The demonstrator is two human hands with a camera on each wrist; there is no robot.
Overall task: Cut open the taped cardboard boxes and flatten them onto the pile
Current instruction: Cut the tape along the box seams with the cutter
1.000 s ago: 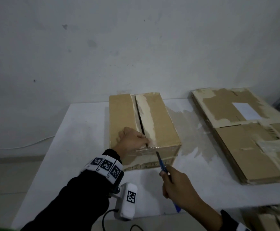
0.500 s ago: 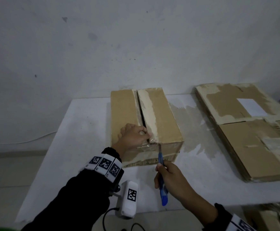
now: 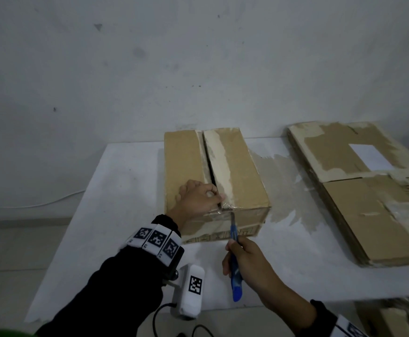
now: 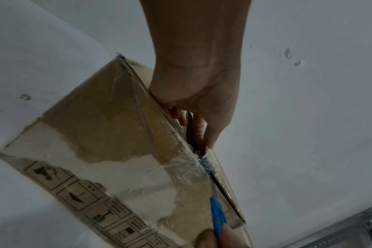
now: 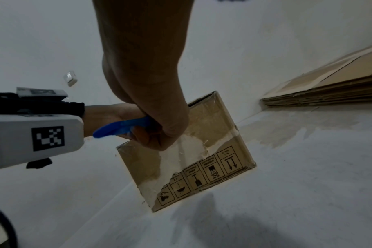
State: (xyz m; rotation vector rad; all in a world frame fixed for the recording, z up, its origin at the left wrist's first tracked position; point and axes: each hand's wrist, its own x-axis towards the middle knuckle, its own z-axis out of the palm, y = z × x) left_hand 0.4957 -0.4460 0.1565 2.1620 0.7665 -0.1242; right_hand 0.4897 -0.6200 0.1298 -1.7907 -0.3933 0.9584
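Note:
A taped cardboard box (image 3: pixel 237 171) stands in the middle of the white table (image 3: pixel 115 190), its top seam slit open. My left hand (image 3: pixel 198 198) rests on the left top flap at the near end, with its fingers (image 4: pixel 199 132) hooked into the slit. My right hand (image 3: pixel 244 259) grips a blue utility knife (image 3: pixel 235 271) in a fist. The blade (image 4: pixel 209 169) lies against the crinkled clear tape on the box's front face, just under the top edge. The pile of flattened cardboard (image 3: pixel 368 203) lies at the right.
A white wall rises right behind the table. More cardboard boxes (image 3: pixel 405 319) sit below the table at the lower right. A grey metal rack (image 4: pixel 350 229) shows at the far right. The table's front edge (image 3: pixel 320 299) runs close under my right forearm.
My right hand has brought the knife from in front of the box up to its front top edge, and the blade now sits on the tape. The left hand stays at the seam.

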